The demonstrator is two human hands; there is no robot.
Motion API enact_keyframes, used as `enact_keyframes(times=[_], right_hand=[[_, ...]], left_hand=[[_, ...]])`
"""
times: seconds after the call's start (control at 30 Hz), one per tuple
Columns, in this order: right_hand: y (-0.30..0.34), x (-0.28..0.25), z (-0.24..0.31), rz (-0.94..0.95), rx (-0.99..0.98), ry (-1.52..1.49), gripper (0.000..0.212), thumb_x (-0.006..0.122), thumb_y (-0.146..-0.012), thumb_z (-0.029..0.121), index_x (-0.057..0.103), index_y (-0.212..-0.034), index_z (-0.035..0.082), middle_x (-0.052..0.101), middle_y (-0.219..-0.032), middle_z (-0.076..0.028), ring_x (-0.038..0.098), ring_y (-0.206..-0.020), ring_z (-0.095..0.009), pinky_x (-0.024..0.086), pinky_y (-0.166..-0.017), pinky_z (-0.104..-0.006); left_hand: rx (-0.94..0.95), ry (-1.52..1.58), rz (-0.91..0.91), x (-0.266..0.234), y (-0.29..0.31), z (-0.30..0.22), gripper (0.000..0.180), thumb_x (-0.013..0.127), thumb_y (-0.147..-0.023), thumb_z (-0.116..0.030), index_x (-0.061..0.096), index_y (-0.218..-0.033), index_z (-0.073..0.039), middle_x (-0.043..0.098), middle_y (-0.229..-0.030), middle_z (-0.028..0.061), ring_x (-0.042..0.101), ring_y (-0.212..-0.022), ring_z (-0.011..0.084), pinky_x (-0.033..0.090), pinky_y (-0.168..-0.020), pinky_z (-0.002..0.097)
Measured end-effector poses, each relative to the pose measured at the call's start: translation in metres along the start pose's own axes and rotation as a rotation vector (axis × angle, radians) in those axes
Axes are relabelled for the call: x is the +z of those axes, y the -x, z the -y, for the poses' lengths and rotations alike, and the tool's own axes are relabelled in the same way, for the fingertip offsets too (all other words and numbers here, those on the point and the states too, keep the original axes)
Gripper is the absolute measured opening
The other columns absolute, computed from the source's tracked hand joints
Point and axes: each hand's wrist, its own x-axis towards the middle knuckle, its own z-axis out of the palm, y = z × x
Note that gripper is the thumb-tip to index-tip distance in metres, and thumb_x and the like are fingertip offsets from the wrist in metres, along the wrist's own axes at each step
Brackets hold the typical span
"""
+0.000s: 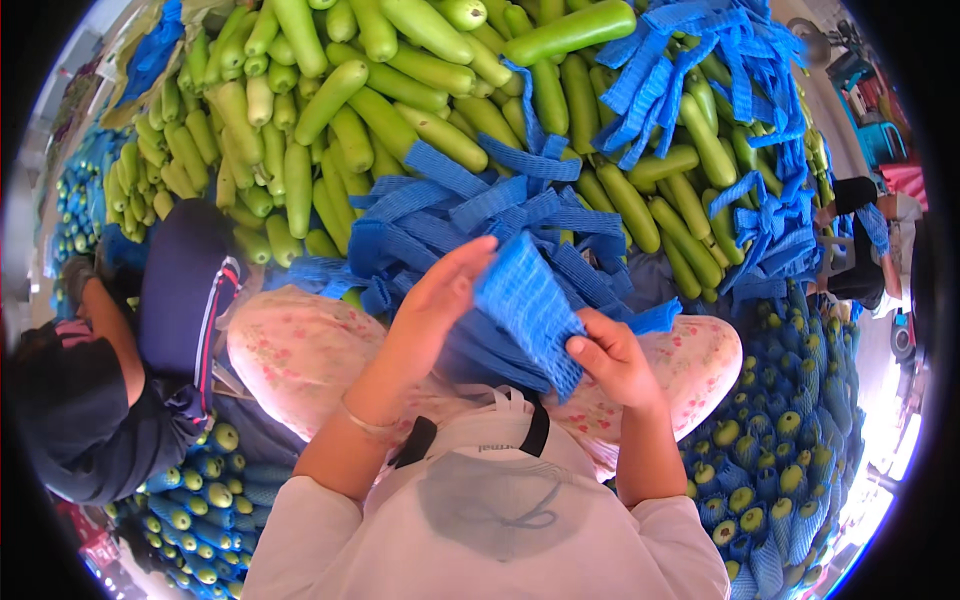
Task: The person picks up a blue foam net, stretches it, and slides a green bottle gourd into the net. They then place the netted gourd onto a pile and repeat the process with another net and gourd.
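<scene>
In front of my lap, my right hand (616, 358) pinches the edge of a blue foam net sleeve (530, 305) between thumb and fingers. The sleeve looks flattened, tilted, with no gourd visible in it. My left hand (440, 300) is beside the sleeve's upper end, its fingers stretched out and slightly blurred; whether the fingertips touch the mesh is unclear. Just beyond both hands lies a loose heap of blue net sleeves (500, 205). Behind that heap rises a large pile of long green gourds (350, 110).
More blue sleeves (720, 60) drape over the gourds at the far right. Sleeved gourds (770, 470) are stacked at my right, others (200, 500) at my near left. One person (90, 400) sits at my left; another (880, 250) is at the far right.
</scene>
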Motion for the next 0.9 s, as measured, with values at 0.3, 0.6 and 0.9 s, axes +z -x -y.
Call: enact_keyframes(times=[0.3, 0.6, 0.9], right_hand=[[-0.008, 0.002, 0.004, -0.046, -0.029, 0.502, 0.019, 0.061, -0.088, 0.021, 0.062, -0.089, 0.003, 0.054, -0.06, -0.009, 0.051, -0.054, -0.018, 0.04, -0.053, -0.03], [-0.022, 0.018, -0.01, -0.117, -0.286, 0.665, 0.083, 0.068, -0.08, 0.03, 0.022, -0.141, -0.001, 0.015, -0.148, -0.024, 0.024, -0.134, -0.041, 0.025, -0.108, -0.0407], [-0.013, 0.035, -0.017, -0.039, 0.045, -0.078, 0.041, 0.054, -0.093, 0.017, 0.048, -0.13, 0.0, 0.057, -0.122, -0.012, 0.052, -0.113, -0.017, 0.037, -0.098, -0.0295]], left_hand=[[-0.206, 0.056, 0.116, -0.02, 0.005, -0.023, 0.034, 0.055, -0.092, -0.032, 0.057, -0.105, -0.001, 0.061, -0.09, 0.002, 0.057, -0.081, 0.0077, 0.046, -0.073, 0.0226], [-0.159, 0.141, 0.063, 0.003, 0.015, -0.005, 0.013, 0.058, -0.09, -0.017, 0.059, -0.096, -0.006, 0.053, -0.079, -0.0048, 0.047, -0.07, 0.0037, 0.04, -0.065, 0.0187], [-0.221, 0.18, 0.048, -0.01, 0.024, 0.001, 0.006, 0.057, -0.09, -0.012, 0.057, -0.089, -0.006, 0.054, -0.079, -0.0005, 0.05, -0.073, 0.0071, 0.042, -0.068, 0.0217]])
